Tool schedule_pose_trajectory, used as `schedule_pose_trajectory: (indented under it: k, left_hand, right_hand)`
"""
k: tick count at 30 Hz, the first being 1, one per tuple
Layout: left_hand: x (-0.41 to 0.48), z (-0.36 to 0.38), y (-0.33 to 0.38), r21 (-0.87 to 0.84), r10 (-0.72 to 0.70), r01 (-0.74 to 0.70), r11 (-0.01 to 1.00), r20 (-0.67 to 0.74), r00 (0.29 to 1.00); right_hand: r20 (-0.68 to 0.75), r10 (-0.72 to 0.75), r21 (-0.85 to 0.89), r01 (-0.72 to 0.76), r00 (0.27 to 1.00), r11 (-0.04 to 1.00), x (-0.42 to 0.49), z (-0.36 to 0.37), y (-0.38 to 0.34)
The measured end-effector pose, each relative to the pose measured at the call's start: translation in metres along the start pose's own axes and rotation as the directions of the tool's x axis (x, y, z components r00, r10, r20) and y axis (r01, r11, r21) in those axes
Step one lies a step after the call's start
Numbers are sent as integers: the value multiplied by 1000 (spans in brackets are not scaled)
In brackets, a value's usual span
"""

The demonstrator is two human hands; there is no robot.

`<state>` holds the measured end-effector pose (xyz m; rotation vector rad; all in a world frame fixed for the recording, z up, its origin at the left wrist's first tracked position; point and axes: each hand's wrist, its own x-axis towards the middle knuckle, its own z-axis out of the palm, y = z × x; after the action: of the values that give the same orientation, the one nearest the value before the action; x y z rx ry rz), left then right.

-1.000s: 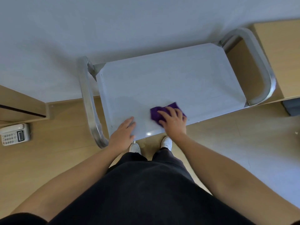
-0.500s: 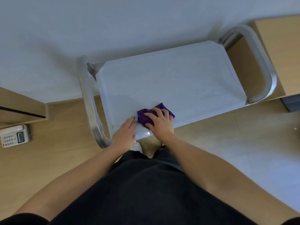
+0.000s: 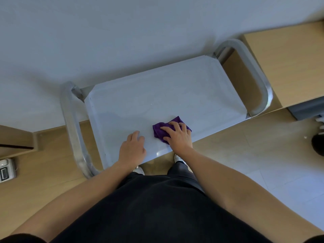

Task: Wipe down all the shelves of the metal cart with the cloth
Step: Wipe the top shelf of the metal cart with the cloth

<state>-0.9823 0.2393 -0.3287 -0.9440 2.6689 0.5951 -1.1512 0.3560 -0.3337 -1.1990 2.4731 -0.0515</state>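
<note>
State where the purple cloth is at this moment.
In the head view, the purple cloth lies on the cart's top shelf near its front edge, pressed under the right hand, with the left hand resting just to its left.

Cart shelf (image 3: 166,95) smooth dull metal; cloth (image 3: 160,131) soft.

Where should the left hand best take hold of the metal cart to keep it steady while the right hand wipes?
Probably the rounded tube handle at the left end of the cart, taken from above. It loops clear of the cart's top, leaving a gap where fingers can wrap round it. The left hand only rests flat on the near edge.
</note>
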Motion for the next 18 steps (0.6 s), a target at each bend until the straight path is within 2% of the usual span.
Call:
schedule_pose_trajectory:
  k: [4,9,16,18]
  left_hand:
    - [30,-4,53,-5,101,-101,995,-18,995]
    - [68,1,119,25,151,-152,988,22,988]
    - [109,24,187,40,75,-77,996,52,996]
    - [113,30,196,28,43,-45,999,48,998]
  right_hand:
    - [2,47,13,-47,999,999,14,-13,46]
    - [9,91,7,-91,996,996,29,-34,119]
    - [-23,253,88,-250,967,964,55,-76,265]
    - [-32,274,100,-270,961,958,58,-80,286]
